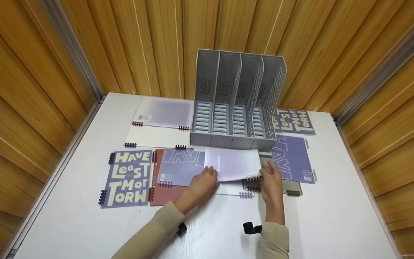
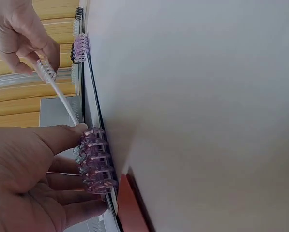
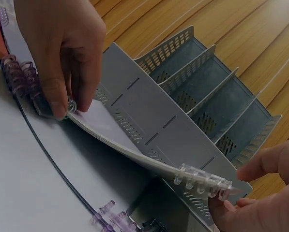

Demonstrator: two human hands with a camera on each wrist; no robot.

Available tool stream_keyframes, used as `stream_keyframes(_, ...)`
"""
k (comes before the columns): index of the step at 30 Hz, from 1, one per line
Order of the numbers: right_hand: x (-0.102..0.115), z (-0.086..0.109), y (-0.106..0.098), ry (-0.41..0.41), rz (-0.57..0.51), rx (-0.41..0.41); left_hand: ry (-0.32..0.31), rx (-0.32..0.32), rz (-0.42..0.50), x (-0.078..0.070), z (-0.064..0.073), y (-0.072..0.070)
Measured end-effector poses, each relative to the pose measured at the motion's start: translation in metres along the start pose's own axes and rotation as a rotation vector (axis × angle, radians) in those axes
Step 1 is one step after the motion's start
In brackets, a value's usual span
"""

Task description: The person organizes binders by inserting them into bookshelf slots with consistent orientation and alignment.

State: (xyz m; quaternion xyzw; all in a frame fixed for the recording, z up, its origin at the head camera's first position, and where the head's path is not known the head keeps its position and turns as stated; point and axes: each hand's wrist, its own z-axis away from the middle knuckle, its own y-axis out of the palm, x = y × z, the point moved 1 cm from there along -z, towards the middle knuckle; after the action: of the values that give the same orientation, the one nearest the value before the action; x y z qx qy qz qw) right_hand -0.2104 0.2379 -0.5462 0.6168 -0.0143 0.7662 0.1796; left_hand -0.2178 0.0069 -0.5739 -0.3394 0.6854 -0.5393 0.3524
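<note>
Both hands hold a pale lavender-and-white loose-leaf notebook (image 1: 234, 163) slightly raised over other notebooks. My left hand (image 1: 202, 183) pinches its near left corner between thumb and fingers. At the near right corner, my right hand (image 1: 272, 180) grips it beside a clear ring binding (image 3: 202, 181). The right wrist view shows its page edges bowing between the two hands. Under it lies a notebook with purple rings (image 1: 246, 195). Left of it, a purple notebook (image 1: 182, 167) overlaps a red one (image 1: 167, 198). An olive-grey notebook (image 1: 291, 187) is partly hidden behind the right hand.
A grey four-slot file organizer (image 1: 234, 140) stands at the back of the white table (image 1: 207, 237). Purple lettered notebooks lie at left (image 1: 129, 180) and right (image 1: 295, 158), with another (image 1: 295, 122) behind. Two pale notebooks (image 1: 167, 111) overlap at back left. Wood-look walls surround the table.
</note>
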Motion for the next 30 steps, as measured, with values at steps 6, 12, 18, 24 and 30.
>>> stream_keyframes(6, -0.015, 0.003, 0.009, 0.057, -0.124, 0.053, 0.007, -0.063, -0.011, -0.001, 0.0, 0.0)
stream_keyframes(12, -0.025, 0.008, 0.016, 0.07, -0.258, 0.092, -0.017, -0.023, 0.089, -0.002, -0.001, -0.003)
stream_keyframes(18, -0.026, 0.013, 0.03, 0.03, -0.365, 0.152, -0.075, -0.04, 0.128, -0.003, -0.003, -0.006)
stream_keyframes(24, -0.029, 0.017, 0.049, -0.007, -0.367, 0.173, -0.088, -0.107, 0.095, -0.007, -0.002, -0.006)
stream_keyframes(30, -0.029, 0.018, 0.064, -0.054, -0.168, 0.18, -0.075, -0.136, 0.108, -0.009, -0.003, -0.003)
